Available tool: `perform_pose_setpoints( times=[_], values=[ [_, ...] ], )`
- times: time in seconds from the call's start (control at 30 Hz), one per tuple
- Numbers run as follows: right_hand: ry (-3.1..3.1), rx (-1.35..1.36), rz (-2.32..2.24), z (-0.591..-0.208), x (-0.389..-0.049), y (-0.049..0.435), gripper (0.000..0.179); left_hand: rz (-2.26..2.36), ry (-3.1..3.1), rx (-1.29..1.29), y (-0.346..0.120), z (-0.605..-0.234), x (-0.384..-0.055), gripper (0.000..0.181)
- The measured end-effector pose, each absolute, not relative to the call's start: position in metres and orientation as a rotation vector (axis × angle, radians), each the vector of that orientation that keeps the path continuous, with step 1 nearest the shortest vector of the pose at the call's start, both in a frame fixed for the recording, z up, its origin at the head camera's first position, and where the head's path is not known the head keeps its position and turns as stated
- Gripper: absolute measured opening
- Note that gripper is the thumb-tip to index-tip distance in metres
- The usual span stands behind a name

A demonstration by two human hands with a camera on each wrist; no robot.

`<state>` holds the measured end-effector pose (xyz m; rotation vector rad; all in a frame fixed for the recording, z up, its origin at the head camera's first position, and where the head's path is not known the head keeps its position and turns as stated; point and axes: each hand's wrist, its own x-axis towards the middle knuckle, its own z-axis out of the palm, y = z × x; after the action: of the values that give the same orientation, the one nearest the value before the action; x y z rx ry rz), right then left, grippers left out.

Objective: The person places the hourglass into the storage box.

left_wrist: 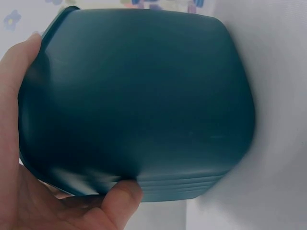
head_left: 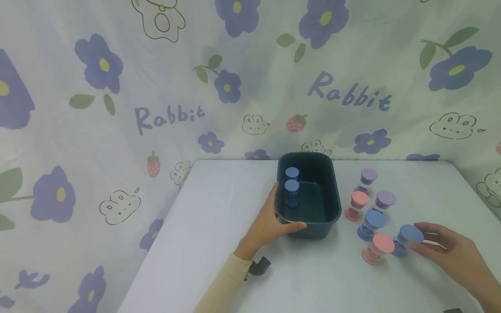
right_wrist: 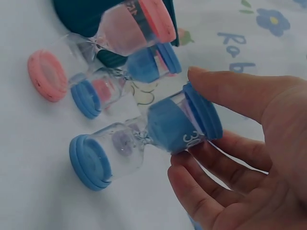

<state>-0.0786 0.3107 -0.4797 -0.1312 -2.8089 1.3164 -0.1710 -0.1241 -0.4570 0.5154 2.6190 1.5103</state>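
Note:
My left hand (head_left: 264,226) grips the near left corner of a dark teal plastic bin (head_left: 309,231), thumb along the front rim and fingers on its left side. In the left wrist view the wall of the bin (left_wrist: 144,105) fills most of the picture. Inside the bin two blue hourglasses (head_left: 292,187) stand along the left wall. To the right, my right hand (head_left: 450,250) holds another blue hourglass (right_wrist: 175,124) by its top cap, between thumb and fingers. This hourglass is slightly tilted in the head view, and its blue sand sits in the upper bulb.
Between bin and right hand stand more hourglasses: a pink one (head_left: 383,243) nearest me, a blue one (head_left: 375,219), another pink one (head_left: 359,199) and two purple ones (head_left: 369,176) farther back. A patterned curtain (head_left: 250,87) hangs behind the white table (head_left: 219,204).

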Motion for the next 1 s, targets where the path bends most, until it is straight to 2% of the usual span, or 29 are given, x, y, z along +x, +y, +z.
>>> perform_pose_setpoints(
  times=[0.5,0.8,0.9,1.0],
  values=[
    [-2.767,-0.301,1.326,-0.483,-0.081,0.312,0.073,1.491,2.635,0.488,-0.123,-0.458,-0.170,0.127],
    [-2.719,-0.376,1.264,-0.466,-0.084,0.313,0.071,1.486,2.627,0.482,-0.125,-0.455,-0.170,0.129],
    [-2.699,-0.393,1.256,-0.457,-0.085,0.313,0.065,1.485,2.625,0.487,-0.125,-0.455,-0.170,0.129],
    [-2.597,-0.313,1.308,-0.450,-0.085,0.312,0.050,1.484,2.624,0.490,-0.125,-0.454,-0.169,0.130]
  ],
)
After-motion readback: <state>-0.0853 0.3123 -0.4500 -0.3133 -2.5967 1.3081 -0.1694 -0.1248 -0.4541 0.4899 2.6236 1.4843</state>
